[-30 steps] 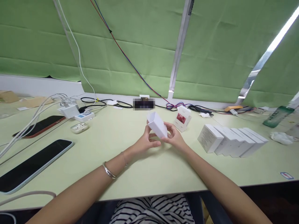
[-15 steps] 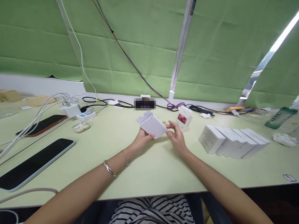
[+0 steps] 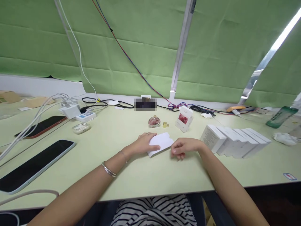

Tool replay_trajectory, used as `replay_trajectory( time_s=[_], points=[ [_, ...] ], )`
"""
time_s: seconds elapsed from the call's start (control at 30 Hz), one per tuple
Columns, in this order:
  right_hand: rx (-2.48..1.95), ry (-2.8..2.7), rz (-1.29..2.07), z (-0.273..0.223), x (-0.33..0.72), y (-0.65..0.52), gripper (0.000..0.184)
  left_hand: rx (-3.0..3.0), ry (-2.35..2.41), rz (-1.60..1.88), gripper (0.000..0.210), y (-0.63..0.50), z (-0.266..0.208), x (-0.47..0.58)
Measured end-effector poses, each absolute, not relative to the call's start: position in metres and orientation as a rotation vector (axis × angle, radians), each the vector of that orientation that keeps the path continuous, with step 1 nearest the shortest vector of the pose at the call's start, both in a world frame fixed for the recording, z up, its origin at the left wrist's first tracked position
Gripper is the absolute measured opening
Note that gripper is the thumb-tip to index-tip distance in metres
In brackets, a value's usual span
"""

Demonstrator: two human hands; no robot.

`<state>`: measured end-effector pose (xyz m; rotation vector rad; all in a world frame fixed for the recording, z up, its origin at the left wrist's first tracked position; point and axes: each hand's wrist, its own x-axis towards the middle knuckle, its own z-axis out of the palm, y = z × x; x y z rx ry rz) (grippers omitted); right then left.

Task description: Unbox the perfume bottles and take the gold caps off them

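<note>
Around the middle of the bench [image 3: 150, 180], your left hand [image 3: 146, 143] has its thumb on top of the white carton [image 3: 166, 140] and the other fingers along its far side, so I'd call that clamped on the left end. The carton lies at a slant, notched end pointing right. Your right hand [image 3: 184, 147] hangs just beside that end, fingers drooping and curled, nothing showing in them. Kinda blurry there, so can't tell if thumb and fingertips meet.

Looks to me like you're at the carton-handling step: left steadies, right is free. A move on that notched end would call for your right fingers to part first, left grip firm but not squashing the cardboard.

Further out, toward the bench's back edge, the round glass bottle [image 3: 154, 122] stands beyond the carton, with a gold cap [image 3: 164, 124] just right of it, then an upright box with a red picture [image 3: 184, 120]. Row of white boxes [image 3: 235, 143] sits toward the right end, and a pale-edged phone [image 3: 37, 164] lies by the near left corner.
</note>
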<state>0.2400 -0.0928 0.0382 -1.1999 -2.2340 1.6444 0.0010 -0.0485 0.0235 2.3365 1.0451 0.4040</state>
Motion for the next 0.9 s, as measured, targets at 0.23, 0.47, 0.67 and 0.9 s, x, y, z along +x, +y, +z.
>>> replay_trajectory(
  time_s=[0.23,0.47,0.67,0.9],
  points=[
    [-1.238,-2.196,0.617,0.022,0.233,-0.084,0.071,2.367,1.046,0.177,0.109,-0.045,0.031,-0.011],
    [-1.358,-2.418,0.688,0.008,0.225,-0.080,0.089,2.294,1.023,0.203,0.105,-0.043,0.025,-0.015],
    [-1.482,-2.327,0.653,0.009,0.228,-0.081,0.086,2.124,0.929,0.339,0.095,-0.040,0.020,-0.014],
    [-1.464,-2.338,0.572,0.007,0.225,-0.080,0.083,2.316,1.034,0.380,0.099,-0.052,0.017,-0.002]
  ],
)
